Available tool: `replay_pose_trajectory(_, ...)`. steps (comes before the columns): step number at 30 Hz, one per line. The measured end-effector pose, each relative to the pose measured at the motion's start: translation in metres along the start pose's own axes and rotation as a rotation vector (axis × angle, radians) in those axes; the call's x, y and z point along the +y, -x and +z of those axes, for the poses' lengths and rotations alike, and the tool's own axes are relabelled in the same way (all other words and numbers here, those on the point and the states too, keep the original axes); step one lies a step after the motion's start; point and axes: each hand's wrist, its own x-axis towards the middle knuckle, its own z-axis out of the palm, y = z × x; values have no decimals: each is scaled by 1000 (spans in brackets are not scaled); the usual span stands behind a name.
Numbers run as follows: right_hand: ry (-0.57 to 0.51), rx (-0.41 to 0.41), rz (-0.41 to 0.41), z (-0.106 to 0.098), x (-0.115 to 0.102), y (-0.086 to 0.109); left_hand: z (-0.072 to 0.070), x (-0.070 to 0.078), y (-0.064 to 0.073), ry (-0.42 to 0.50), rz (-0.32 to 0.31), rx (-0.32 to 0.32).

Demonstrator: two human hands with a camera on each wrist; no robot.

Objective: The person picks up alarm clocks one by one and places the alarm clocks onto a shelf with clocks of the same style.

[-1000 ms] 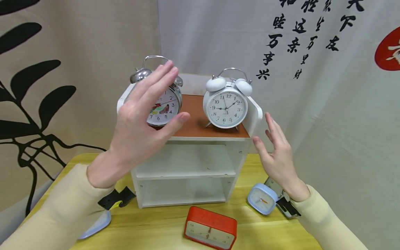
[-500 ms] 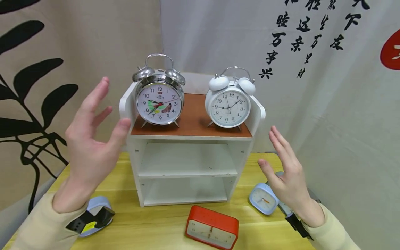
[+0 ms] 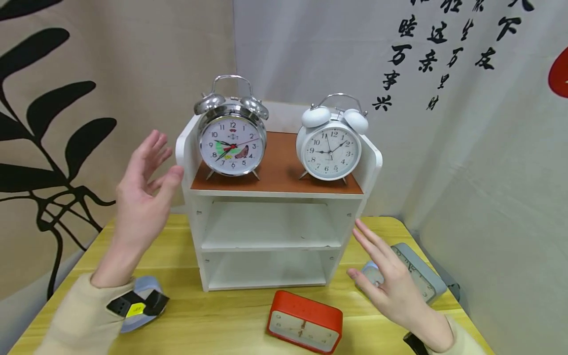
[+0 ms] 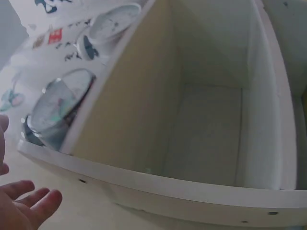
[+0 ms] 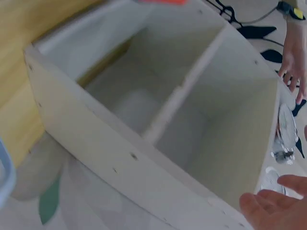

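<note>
A silver twin-bell alarm clock [image 3: 232, 148] stands upright on the brown top of a small white shelf unit [image 3: 270, 247]. To its right on the same top is a white twin-bell alarm clock [image 3: 332, 153]. My left hand [image 3: 144, 192] is raised beside the shelf's left side, fingers loosely bent, holding nothing; in the left wrist view its fingers [image 4: 45, 206] lie just outside the side panel. Nearer the table, my right hand [image 3: 386, 281] has straight fingers and holds nothing. It overlaps a small light-blue clock [image 3: 371, 270] and lies beside a grey clock [image 3: 419, 272].
On the wooden table [image 3: 213, 320], a red rectangular clock [image 3: 305, 320] lies in front of the shelf. A blue rounded object [image 3: 146, 286] sits partly hidden behind the left wrist. Fabric [image 3: 479, 177] with dark writing hangs behind and to the right.
My left hand has moved left, away from in front of the silver clock, which is now uncovered. My right hand has come down toward the table. Both clocks stay on the shelf top.
</note>
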Motion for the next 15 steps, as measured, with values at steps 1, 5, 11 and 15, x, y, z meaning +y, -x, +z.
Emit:
replay_pose_trajectory(1, 8, -23, 2, 3, 0, 5, 1, -3, -1, 6, -8, -9)
replay_pose_trajectory(5, 41, -119, 39, 15, 1, 25, 6, -11, -5, 21, -14, -37)
replay_pose_trajectory(11, 118, -274, 122, 28, -1, 48, 13, -14, -7, 25, -9, -76)
replay_pose_trajectory(15, 133, -367, 152, 36, -1, 57, 14, -14, -9, 33, 15, -59)
